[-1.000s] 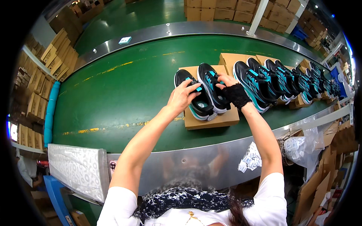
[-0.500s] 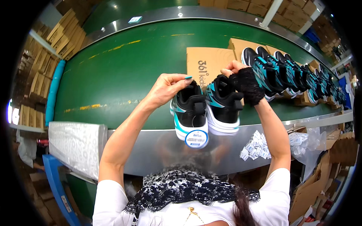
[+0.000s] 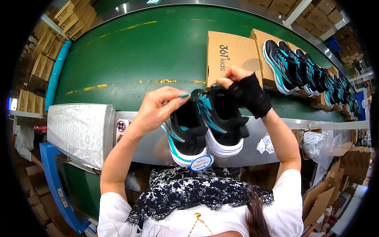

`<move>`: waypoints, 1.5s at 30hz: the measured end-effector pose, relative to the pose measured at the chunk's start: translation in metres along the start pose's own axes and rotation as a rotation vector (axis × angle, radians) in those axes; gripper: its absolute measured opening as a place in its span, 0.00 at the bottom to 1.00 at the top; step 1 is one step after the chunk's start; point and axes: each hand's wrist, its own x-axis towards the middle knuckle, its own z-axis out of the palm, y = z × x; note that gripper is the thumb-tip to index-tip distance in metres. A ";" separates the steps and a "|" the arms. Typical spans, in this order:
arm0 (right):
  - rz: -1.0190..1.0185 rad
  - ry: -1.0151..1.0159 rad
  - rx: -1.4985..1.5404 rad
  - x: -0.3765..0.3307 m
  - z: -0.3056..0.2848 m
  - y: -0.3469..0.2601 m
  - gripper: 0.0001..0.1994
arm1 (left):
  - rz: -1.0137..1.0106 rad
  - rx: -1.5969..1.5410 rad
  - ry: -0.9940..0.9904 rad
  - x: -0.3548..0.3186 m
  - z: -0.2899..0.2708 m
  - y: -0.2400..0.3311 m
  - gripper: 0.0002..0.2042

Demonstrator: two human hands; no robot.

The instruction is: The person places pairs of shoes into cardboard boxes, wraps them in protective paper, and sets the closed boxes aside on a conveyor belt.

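Note:
Over the near metal edge, a pair of black and teal sneakers with white soles hangs side by side, heels toward me. My left hand (image 3: 160, 106) pinches the left sneaker (image 3: 188, 136) at its front upper, thumb against forefinger. My right hand (image 3: 239, 85), in a black lace cuff, is closed on the front upper of the right sneaker (image 3: 223, 122). Its fingertips partly hide what they grip. A round white and blue tag (image 3: 201, 162) hangs at the left sneaker's heel. Just beyond the right hand lies a brown shoebox (image 3: 233, 51).
More sneakers (image 3: 280, 67) lean on boxes in a row along the green belt (image 3: 138, 55) at right. Small white sachets (image 3: 265, 145) lie on the metal edge, beside my right forearm. Left are a phone (image 3: 121, 127) and a stack of patterned wrapping sheets (image 3: 81, 134).
Both hands have brought the sneakers nearer to my body and slightly left, still gripping them. The view has shifted, so the belt and boxes sit higher. A phone now shows beside my left arm.

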 end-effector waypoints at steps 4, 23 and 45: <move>-0.337 -0.223 -0.305 -0.021 0.050 -0.005 0.08 | 0.204 0.433 0.121 -0.051 0.006 -0.038 0.15; -0.302 0.470 -0.657 -0.015 0.086 0.127 0.34 | -0.046 0.262 0.484 -0.077 0.022 -0.086 0.09; 0.268 0.118 0.372 -0.051 0.106 0.034 0.14 | 0.099 0.623 0.711 -0.093 -0.107 -0.153 0.13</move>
